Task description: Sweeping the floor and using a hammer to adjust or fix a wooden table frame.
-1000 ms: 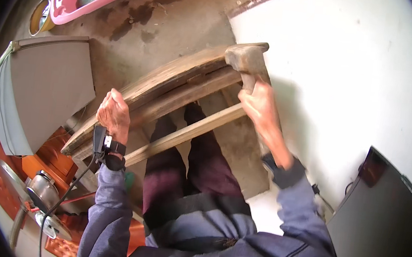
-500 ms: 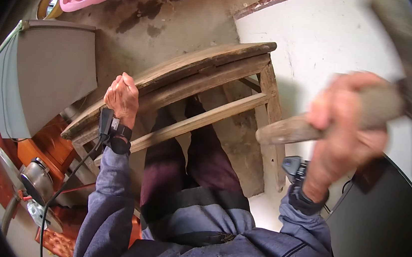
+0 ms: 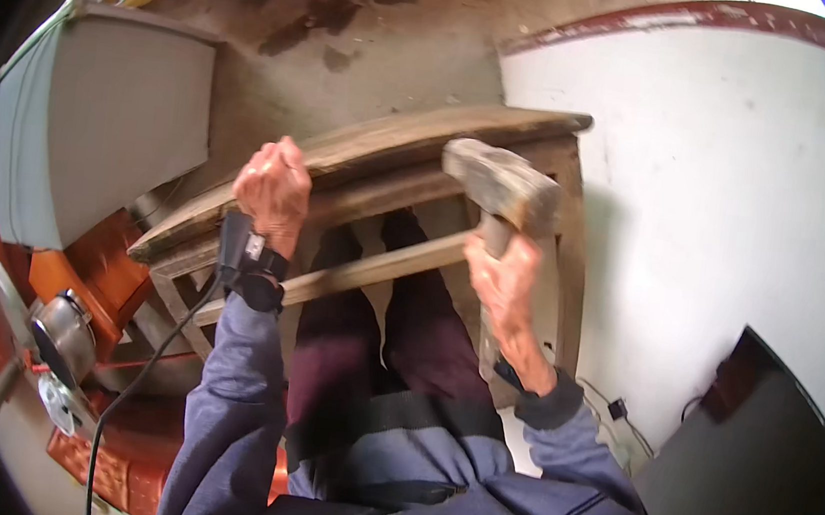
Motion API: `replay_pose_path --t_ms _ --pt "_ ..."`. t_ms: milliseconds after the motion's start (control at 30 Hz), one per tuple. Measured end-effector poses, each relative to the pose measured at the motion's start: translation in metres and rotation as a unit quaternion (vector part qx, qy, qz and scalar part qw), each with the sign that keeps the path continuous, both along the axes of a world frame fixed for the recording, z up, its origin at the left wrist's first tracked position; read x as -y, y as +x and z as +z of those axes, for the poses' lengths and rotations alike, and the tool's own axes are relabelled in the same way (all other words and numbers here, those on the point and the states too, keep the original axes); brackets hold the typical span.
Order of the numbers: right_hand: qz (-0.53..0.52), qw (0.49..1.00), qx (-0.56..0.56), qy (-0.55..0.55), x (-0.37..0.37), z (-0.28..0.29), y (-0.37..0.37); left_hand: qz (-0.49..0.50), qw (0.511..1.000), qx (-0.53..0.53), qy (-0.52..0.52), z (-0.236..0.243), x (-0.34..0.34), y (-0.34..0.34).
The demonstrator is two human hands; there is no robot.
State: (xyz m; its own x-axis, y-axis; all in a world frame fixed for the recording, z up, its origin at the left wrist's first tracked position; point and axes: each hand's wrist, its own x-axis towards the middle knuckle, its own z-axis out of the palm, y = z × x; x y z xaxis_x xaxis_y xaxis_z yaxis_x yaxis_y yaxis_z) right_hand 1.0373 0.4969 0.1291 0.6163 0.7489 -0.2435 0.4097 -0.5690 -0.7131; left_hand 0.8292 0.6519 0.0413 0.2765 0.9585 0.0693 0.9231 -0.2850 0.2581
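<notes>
A wooden hammer-like mallet [image 3: 503, 185] is gripped by its handle in the right hand [image 3: 506, 275], the fingers wrapped around it just below the blocky head. The head is seen in front of the right part of a worn wooden desk [image 3: 415, 135]; whether the two are touching cannot be told. At the left part of the desk's long top board, the left hand [image 3: 274, 191] is held with its fingers clenched; whether anything is enclosed by them cannot be told. The person's legs are seen through the desk's frame, on both sides of which a lower rail [image 3: 381, 272] is joined. A pale wall [image 3: 733, 171] is seen to the right, with a dark flat panel [image 3: 742, 473] near it. A grey cabinet [image 3: 131, 117] is placed to the left.
</notes>
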Motion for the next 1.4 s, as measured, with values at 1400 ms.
replay_pose_path --t_ms 1400 --pt "-0.053 0.946 -0.106 -0.303 0.093 0.018 -0.006 0.333 0.874 0.285 -0.209 0.083 -0.019 -0.191"
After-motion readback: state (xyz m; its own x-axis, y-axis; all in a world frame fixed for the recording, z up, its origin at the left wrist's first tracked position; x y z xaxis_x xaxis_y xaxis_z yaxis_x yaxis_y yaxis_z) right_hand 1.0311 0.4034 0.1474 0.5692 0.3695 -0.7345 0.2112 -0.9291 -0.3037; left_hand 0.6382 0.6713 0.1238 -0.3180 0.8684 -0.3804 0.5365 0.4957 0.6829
